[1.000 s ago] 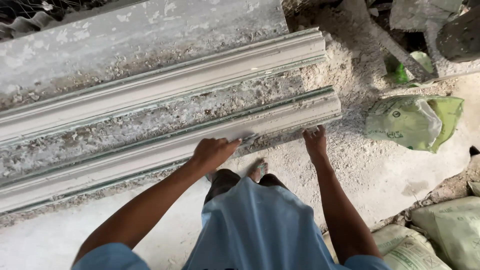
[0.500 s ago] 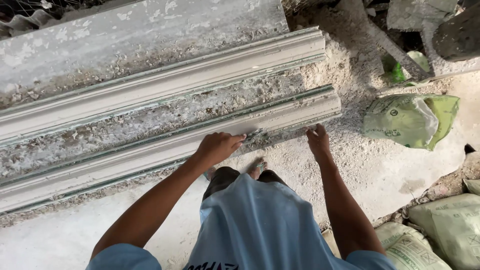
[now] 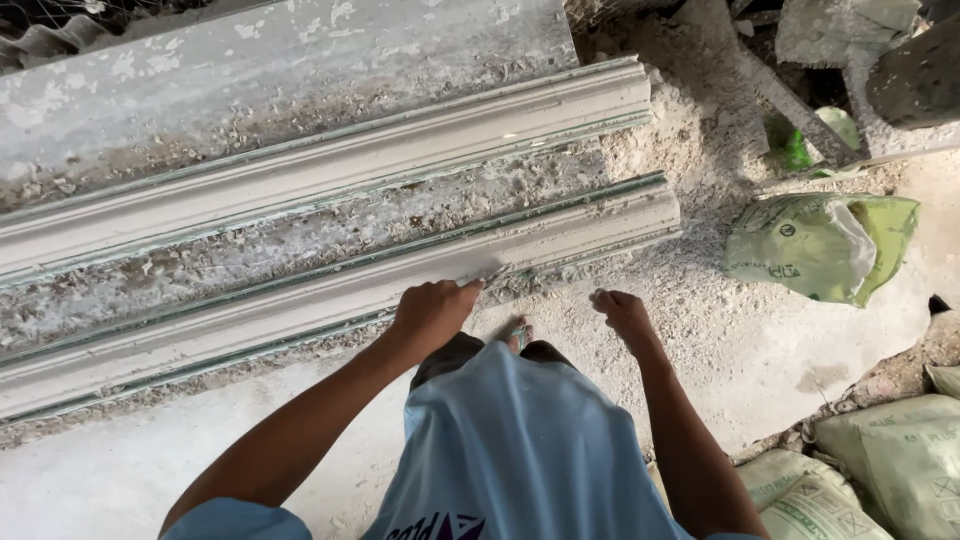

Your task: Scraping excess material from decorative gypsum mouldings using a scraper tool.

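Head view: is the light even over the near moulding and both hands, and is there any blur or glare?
Head view: soft, even daylight; no glare on the near moulding. The left hand and right hand look sharp, with no obvious motion blur. Only faint shadow lies under the moulding's lower edge. The upper right corner, by the green sack, is darker and cluttered.

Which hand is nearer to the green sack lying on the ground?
The right hand. It hangs above the dusty ground, with open floor between it and the green sack farther right. The left hand rests on the near moulding, farther away.
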